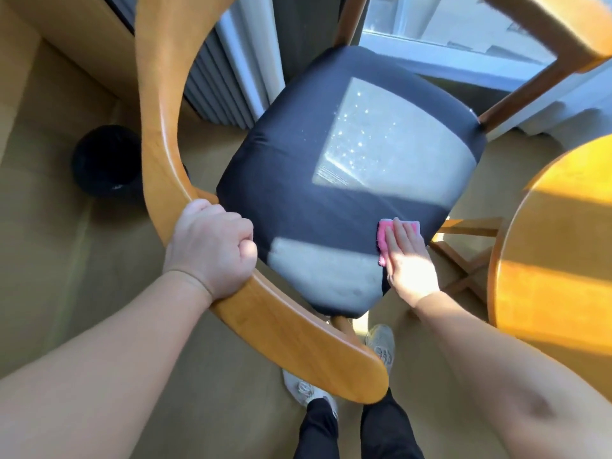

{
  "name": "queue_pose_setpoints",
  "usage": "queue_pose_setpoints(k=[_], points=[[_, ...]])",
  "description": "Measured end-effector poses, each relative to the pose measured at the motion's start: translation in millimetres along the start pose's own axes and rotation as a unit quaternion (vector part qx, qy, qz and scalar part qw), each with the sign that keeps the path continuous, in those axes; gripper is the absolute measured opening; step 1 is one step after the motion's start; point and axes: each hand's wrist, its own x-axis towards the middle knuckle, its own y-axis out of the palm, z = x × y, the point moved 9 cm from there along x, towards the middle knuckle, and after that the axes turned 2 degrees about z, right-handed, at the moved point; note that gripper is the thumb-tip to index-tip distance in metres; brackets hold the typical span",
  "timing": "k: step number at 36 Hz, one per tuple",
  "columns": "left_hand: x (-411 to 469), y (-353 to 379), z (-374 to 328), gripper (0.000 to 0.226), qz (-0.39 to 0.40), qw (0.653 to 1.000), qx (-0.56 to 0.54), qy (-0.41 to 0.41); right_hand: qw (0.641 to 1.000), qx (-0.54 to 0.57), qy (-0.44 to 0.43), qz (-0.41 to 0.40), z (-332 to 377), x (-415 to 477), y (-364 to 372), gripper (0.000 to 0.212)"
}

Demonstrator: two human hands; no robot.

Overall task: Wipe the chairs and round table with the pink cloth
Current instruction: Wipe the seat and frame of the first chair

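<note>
Two pale shoes (381, 346) and black trouser legs (331, 432) stand closest, on a beige floor (66, 260), right behind a wooden chair (298, 336).

Just past them, the left hand (212, 250) grips the chair's curved back rail (159, 144). Its fingers are curled tight round the wood, with the thumb tucked against them.

To the right, the right hand (409, 263) lies flat on the pink cloth (384, 236). Its fingers are straight and held close together, pressing the cloth down. The cloth sits on the near right edge of the dark padded seat (331, 200) and shows only beyond and beside the fingertips; the palm hangs partly off the seat's edge.

Sunlight falls in bright patches across the seat, one near the front edge and a larger one toward the back, where pale specks glint on the fabric.

Right of the chair stands the round surface (556, 260), of the same yellow wood, close to the seat but not touching it. Crossed wooden feet (463, 256) show beneath it.

On the floor to the left, beyond the rail, is a black bin (106, 160).

Farthest off, the rail curves round overhead on wooden struts (516, 94), and behind it is a sunlit window (447, 21).
</note>
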Motion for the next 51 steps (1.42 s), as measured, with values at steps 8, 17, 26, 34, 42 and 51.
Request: queue_pose_setpoints(k=[8, 17, 26, 34, 42, 51], points=[[0.2, -0.6, 0.9, 0.025, 0.011, 1.0, -0.016, -0.014, 0.993, -0.024, -0.113, -0.002, 93.9, 100.3, -25.3, 0.063], [0.9, -2.9, 5.2, 0.028, -0.006, 0.997, -0.063, -0.031, 0.989, -0.029, -0.141, 0.02, 182.3, 202.9, -30.5, 0.061], [-0.8, -7.8, 11.6, 0.023, -0.037, 0.993, -0.101, -0.053, 0.984, -0.089, -0.155, 0.003, 230.5, 253.4, -45.8, 0.061], [-0.7, -5.2, 10.2, 0.023, -0.02, 0.995, -0.081, -0.046, 0.983, -0.09, -0.159, -0.007, 215.7, 249.4, -48.6, 0.059], [-1.4, -3.6, 9.8, 0.021, -0.003, 0.997, -0.057, -0.046, 0.991, -0.075, -0.111, -0.012, 137.9, 211.6, -46.6, 0.051], [-0.6, -7.0, 6.2, 0.022, -0.013, 0.999, -0.025, -0.041, 0.996, -0.052, 0.002, -0.07, 27.5, 97.2, -57.6, 0.044]])
